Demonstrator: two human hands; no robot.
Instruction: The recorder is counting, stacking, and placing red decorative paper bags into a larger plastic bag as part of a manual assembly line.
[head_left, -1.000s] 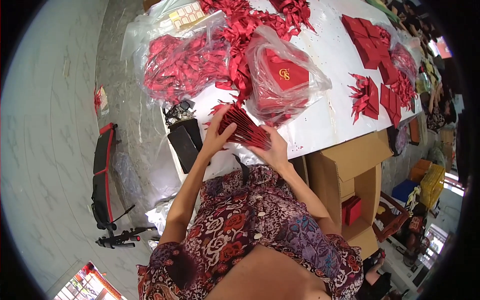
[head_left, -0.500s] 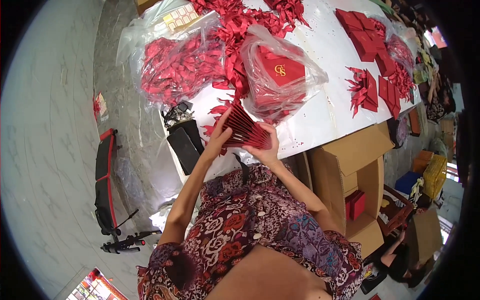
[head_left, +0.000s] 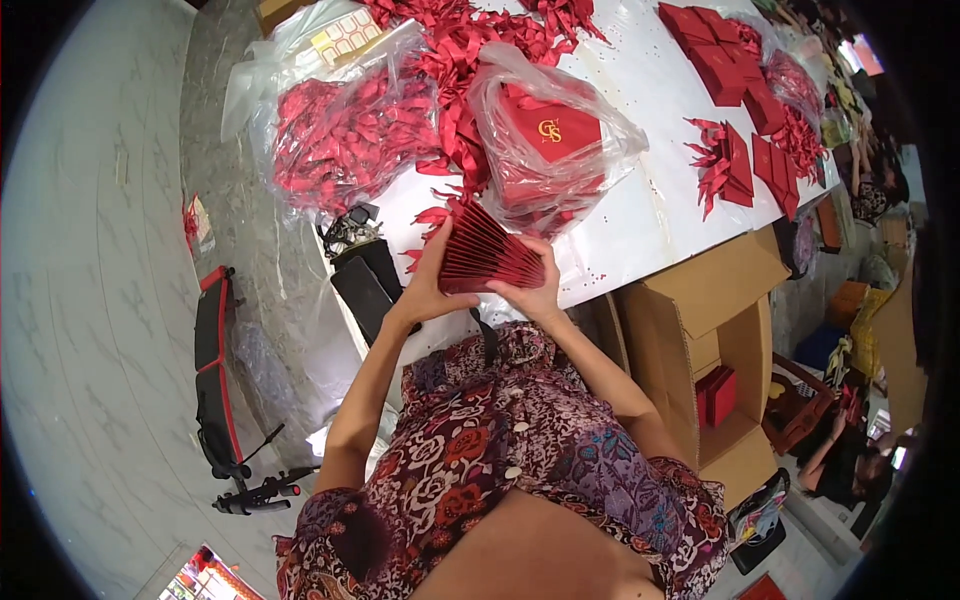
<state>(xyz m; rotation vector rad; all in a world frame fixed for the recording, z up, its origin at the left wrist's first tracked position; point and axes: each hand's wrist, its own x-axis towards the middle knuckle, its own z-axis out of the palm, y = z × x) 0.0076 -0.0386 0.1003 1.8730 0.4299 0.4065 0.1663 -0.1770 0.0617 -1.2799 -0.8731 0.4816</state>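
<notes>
- While both hands hold it at the near edge of the white worktop [head_left: 640,215], a fanned stack of red folded cards [head_left: 488,258] sits just in front of the person's chest.
- The left hand [head_left: 432,285] is clamped on the stack's left side, fingers curled round its edge.
- The right hand [head_left: 532,292] is closed on the lower right corner, thumb on top.
- Compared with a second ago, the fan has tilted flatter and looks more evenly spread; the grip seems unchanged, so the sorting or squaring-up appears to be mid-way.
- Just beyond the stack lies a clear plastic bag of red cards [head_left: 548,140].
- A second bag of red pieces [head_left: 345,140] lies to the left, with loose red ribbons between them.
- An open cardboard box [head_left: 720,350] stands to the right, below the worktop.
</notes>
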